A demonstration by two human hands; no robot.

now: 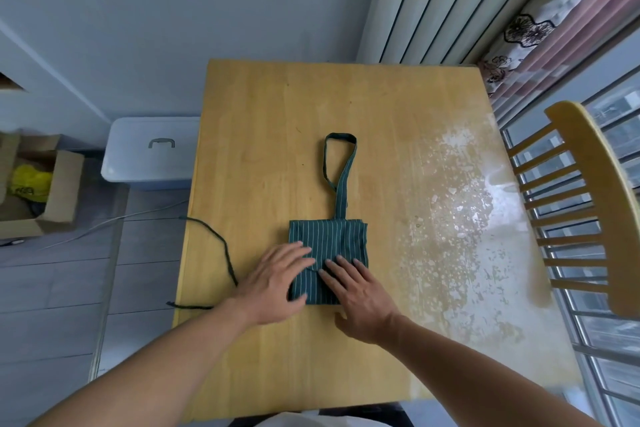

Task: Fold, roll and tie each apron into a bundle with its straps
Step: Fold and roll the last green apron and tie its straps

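The green striped apron (329, 246), folded to a compact rectangle, lies near the worktop (263, 135) front edge. Left hand (277, 282) and right hand (360, 291) press flat, fingers spread, gripping nothing. Fabric judged light, limp; the neck loop (341, 163) and the waist strap (214, 239) offer holds.

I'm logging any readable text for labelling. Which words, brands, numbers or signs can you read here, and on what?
None can be read.
Yellow bag in the cardboard box: dark print, too blurred to read.
Striped apron, wooden table, white storage bin: no text visible.
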